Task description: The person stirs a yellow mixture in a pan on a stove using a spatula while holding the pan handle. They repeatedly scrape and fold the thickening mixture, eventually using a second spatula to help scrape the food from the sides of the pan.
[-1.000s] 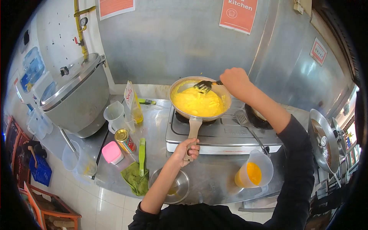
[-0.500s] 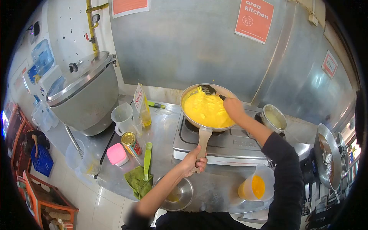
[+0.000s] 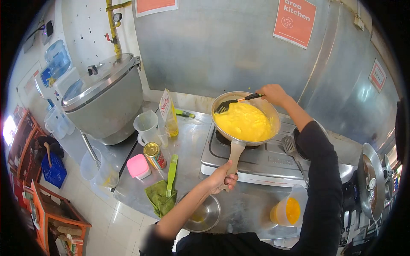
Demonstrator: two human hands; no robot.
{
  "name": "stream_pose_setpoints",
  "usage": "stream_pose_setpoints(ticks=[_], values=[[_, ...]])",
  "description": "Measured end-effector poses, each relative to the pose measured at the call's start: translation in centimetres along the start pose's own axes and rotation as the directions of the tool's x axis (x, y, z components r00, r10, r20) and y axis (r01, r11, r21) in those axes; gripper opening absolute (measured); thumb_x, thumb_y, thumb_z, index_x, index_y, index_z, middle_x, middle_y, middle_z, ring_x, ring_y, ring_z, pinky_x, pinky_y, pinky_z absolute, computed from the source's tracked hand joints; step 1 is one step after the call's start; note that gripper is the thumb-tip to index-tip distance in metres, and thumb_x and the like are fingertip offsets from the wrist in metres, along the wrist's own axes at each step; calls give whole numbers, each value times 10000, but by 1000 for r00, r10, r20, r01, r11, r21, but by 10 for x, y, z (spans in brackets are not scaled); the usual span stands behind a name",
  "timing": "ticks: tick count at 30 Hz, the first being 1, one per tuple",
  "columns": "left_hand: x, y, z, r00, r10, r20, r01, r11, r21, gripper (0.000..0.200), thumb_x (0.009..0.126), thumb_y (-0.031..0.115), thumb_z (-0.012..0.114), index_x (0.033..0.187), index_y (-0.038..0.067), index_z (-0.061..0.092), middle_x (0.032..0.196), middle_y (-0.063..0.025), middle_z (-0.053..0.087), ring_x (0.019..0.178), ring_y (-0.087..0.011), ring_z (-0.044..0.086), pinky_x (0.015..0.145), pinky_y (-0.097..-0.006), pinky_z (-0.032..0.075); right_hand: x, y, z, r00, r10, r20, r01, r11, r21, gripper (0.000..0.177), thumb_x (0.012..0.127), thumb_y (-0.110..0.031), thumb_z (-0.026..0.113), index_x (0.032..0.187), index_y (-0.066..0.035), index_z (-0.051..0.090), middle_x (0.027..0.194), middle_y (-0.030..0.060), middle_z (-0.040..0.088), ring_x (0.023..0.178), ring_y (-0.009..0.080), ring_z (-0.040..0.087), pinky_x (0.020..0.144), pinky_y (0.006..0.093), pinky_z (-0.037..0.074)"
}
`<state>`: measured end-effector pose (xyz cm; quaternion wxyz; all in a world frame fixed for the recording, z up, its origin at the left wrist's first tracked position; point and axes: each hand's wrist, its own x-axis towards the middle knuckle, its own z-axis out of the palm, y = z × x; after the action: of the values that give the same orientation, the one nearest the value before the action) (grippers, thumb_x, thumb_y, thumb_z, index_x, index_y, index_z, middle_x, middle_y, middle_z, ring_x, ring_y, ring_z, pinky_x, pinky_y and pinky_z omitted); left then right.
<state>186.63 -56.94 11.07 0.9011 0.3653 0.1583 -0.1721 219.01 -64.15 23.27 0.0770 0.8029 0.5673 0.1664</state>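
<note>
My left hand (image 3: 223,178) is wrapped round the beige handle of a frying pan (image 3: 276,112) on the gas stove (image 3: 269,164). Soft yellow scrambled egg (image 3: 247,123) covers most of the pan's base. With my right hand (image 3: 273,94) I grip the black handle of a spatula (image 3: 226,105). Its dark slotted head rests at the left inside of the pan, touching the egg's edge. A metal slotted turner (image 3: 289,147) lies at the stove's right side, partly beneath my right arm.
Left of the stove stand a clear jug (image 3: 147,127), a tin can (image 3: 154,156), a pink-lidded tub (image 3: 139,166) and a green cloth (image 3: 160,198). A metal bowl (image 3: 205,215) sits below my left forearm. A jug of orange liquid (image 3: 288,211) stands front right. A large cooker (image 3: 106,102) is back left.
My right hand has moved up and to the right, while the spatula head has swung left and down along the pan's inside. The whole view has shifted slightly. My left hand keeps its grip.
</note>
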Motion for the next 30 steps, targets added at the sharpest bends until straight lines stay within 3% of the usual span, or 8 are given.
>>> stream_pose_setpoints(ticks=[5, 11, 13, 18, 20, 21, 23, 30], values=[[-2, -1, 1, 1000, -8, -3, 8, 998, -64, 335, 901, 409, 286, 881, 79, 334, 589, 33, 304, 453, -56, 274, 421, -207, 313, 0, -8, -21, 993, -92, -72, 100, 988, 118, 302, 695, -141, 580, 994, -175, 604, 808, 62, 601, 773, 248, 563, 660, 377, 423], [-3, -1, -5, 1000, 1, 13, 0, 995, -95, 325, 896, 405, 308, 905, 82, 339, 603, 30, 317, 460, -52, 290, 417, -202, 305, -43, -41, -91, 920, -378, 108, 386, 921, -62, 355, 690, -98, 565, 1021, -222, 594, 865, 59, 613, 817, 231, 559, 672, 350, 428], [-5, 0, -5, 1000, -8, 4, 9, 995, -97, 323, 890, 414, 324, 898, 93, 353, 600, 44, 310, 455, -37, 286, 406, -184, 288, -51, -43, -112, 880, -291, 376, 286, 956, 69, 428, 644, -132, 627, 1062, -204, 570, 807, 51, 600, 728, 257, 569, 616, 369, 430], [-7, 1, -2, 1000, -8, -19, 6, 993, -116, 303, 881, 404, 362, 892, 101, 382, 590, 63, 303, 434, -19, 283, 377, -163, 270, -50, -33, -158, 835, -139, 533, 130, 990, 55, 464, 625, -171, 667, 1075, -144, 556, 816, 61, 637, 666, 236, 607, 584, 344, 457], [-5, 0, -3, 1000, -12, -26, 9, 991, -131, 304, 879, 400, 372, 887, 96, 387, 582, 61, 301, 430, -20, 285, 369, -165, 271, -42, -36, -164, 607, 41, 794, -251, 957, 143, 395, 693, -204, 651, 1074, -153, 562, 795, 51, 637, 691, 181, 617, 552, 297, 456], [-4, -1, -5, 1000, -1, -1, 0, 988, -156, 307, 878, 400, 375, 883, 94, 389, 580, 59, 304, 429, -21, 287, 368, -166, 270, -36, -39, -164, 607, 45, 793, -260, 955, 144, 395, 693, -204, 651, 1074, -153, 562, 795, 51, 637, 691, 181, 617, 552, 297, 456], [-1, -2, -10, 1000, 6, 28, -1, 985, -172, 310, 878, 401, 378, 880, 91, 392, 579, 56, 307, 429, -22, 288, 366, -166, 269, -20, -43, -160, 432, -3, 902, -413, 888, 201, 327, 752, -238, 616, 1070, -180, 566, 763, 24, 614, 616, 116, 584, 502, 233, 422], [2, -2, -15, 991, 7, 135, 24, 973, -229, 319, 884, 407, 351, 893, 88, 365, 595, 32, 325, 445, -49, 309, 382, -187, 285, 51, -62, -149, 279, 27, 960, -409, 908, 93, 260, 760, -312, 605, 1011, -242, 602, 652, -35, 536, 491, 69, 430, 462, 215, 349]])
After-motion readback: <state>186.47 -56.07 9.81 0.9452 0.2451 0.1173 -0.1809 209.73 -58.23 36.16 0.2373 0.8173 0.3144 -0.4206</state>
